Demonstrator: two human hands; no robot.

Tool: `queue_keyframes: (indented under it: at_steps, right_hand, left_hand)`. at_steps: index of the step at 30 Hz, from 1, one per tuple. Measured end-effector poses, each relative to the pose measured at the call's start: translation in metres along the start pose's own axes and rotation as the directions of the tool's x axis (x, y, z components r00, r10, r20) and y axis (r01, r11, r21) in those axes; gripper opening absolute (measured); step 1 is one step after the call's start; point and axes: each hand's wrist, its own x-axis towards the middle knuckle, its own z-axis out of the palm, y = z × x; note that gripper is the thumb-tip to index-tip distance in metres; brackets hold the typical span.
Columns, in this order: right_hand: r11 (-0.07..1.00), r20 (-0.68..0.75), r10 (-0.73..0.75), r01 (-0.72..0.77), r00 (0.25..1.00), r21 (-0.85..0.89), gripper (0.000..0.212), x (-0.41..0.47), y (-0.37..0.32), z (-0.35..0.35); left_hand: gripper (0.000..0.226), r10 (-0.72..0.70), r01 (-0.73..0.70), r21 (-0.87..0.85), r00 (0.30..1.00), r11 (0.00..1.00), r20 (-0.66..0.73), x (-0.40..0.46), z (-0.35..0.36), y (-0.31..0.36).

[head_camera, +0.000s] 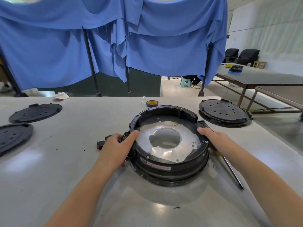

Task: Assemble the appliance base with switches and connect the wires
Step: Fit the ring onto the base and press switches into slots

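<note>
A round black appliance base [168, 167] stands on the white table [65, 169], open side up, with a shiny metal plate [185, 138] and a centre hole inside. My left hand [118, 145] grips its left rim, thumb over the edge. My right hand [213, 138] holds the right rim. Black switches with a red part [102, 142] lie on the table just left of my left hand, partly hidden by it.
Two black round covers [35, 112] [11, 136] lie at the left and another [224, 113] at the right. A tape roll [152, 103] sits behind the base. A long screwdriver [231, 171] lies right of it. Blue cloth hangs beyond the table.
</note>
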Motion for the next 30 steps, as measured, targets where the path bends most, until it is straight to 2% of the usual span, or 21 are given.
queue_keyframes:
  at_steps: [6,13,16,21,26,30]
  right_hand:
    - [0.997,-0.018,0.050,-0.051,0.999,-0.064,0.050,0.001,0.002,0.001]
    - [0.997,0.035,0.078,-0.079,0.996,0.023,0.041,-0.004,-0.001,0.000]
    - [0.998,0.016,0.063,-0.063,0.998,0.021,0.036,-0.007,-0.002,-0.002]
    - [0.997,0.067,0.076,-0.075,0.995,-0.020,0.035,-0.009,-0.002,-0.005]
    - [0.997,0.107,0.048,-0.042,0.993,-0.062,0.042,-0.008,-0.002,-0.012]
    - [0.998,0.134,0.030,-0.023,0.990,-0.054,0.050,-0.010,-0.001,-0.010]
  left_hand:
    - [0.048,0.003,-0.003,0.036,1.000,0.999,0.006,0.001,-0.003,-0.001]
    - [0.058,0.003,-0.002,0.083,1.000,0.997,-0.004,0.000,-0.006,0.000]
    - [0.061,0.040,-0.037,0.090,0.999,0.995,-0.035,0.000,-0.008,0.000]
    - [0.059,0.092,-0.081,0.132,0.993,0.988,-0.080,0.003,-0.011,0.001]
    - [0.039,0.061,-0.061,-0.054,0.998,0.997,0.004,0.005,-0.013,0.003]
    - [0.016,0.092,-0.093,-0.005,0.986,0.996,0.140,0.001,-0.009,0.003]
